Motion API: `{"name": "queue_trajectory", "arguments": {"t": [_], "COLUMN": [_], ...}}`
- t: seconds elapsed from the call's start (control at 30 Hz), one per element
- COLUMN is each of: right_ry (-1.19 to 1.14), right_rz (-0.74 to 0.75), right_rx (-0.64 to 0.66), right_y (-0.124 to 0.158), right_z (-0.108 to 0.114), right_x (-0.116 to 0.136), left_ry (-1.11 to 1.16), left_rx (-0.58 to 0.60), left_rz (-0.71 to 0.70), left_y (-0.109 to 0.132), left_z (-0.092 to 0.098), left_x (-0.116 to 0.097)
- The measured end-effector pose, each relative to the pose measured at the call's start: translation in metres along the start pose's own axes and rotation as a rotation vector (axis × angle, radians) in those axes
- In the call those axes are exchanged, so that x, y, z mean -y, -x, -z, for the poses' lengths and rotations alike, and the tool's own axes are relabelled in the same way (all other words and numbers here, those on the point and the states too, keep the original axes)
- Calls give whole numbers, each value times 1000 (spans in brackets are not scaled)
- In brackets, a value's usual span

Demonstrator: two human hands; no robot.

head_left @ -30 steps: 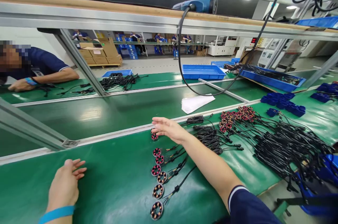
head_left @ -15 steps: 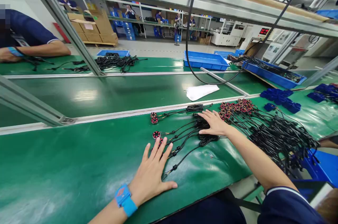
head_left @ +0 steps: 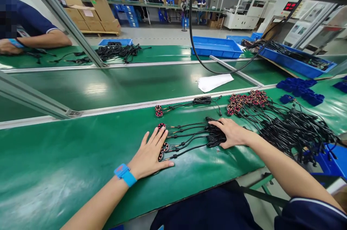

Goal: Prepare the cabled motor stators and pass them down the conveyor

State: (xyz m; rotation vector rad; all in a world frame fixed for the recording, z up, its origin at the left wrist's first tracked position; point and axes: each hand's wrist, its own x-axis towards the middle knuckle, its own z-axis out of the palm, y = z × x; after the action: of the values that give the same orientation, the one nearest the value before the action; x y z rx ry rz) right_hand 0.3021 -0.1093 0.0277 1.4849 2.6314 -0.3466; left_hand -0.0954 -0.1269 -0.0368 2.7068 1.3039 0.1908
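My left hand (head_left: 151,150) lies flat with fingers spread over several small round coil rings (head_left: 165,147) in red, black and copper, partly hiding them. Thin black cables (head_left: 187,147) run rightward from these rings, side by side, to a coiled bundle (head_left: 215,136). Around the bundle's right end curls my right hand (head_left: 233,132), its thumb on the near side and fingers on the far side. Above them, two more coil rings (head_left: 158,111) with a tied black cable (head_left: 202,100) lie apart, untouched by either hand.
To the right is a big heap of coil rings (head_left: 246,100) and black cables (head_left: 292,129). Dark blue parts (head_left: 300,89) lie behind it. White paper (head_left: 215,82), blue trays (head_left: 217,46) and a hanging black cable (head_left: 191,24) are beyond. A co-worker's arm (head_left: 51,38) rests at far left.
The view has tipped downward. My left hand has slid up onto the coil rings, and my right hand has moved to the bundle's right end. The cables now lie closer together and straighter.
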Motion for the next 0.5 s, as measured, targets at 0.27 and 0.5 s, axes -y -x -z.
{"name": "queue_trajectory", "arguments": {"t": [0.27,0.5], "right_ry": [-18,119], "right_rz": [8,-102], "right_rx": [125,112], "right_y": [-15,40], "right_z": [11,23], "right_x": [-1,47], "left_ry": [-6,13], "left_rx": [-54,-96], "left_rz": [15,-152], "left_y": [-5,-14], "left_z": [-4,-9], "left_x": [8,19]}}
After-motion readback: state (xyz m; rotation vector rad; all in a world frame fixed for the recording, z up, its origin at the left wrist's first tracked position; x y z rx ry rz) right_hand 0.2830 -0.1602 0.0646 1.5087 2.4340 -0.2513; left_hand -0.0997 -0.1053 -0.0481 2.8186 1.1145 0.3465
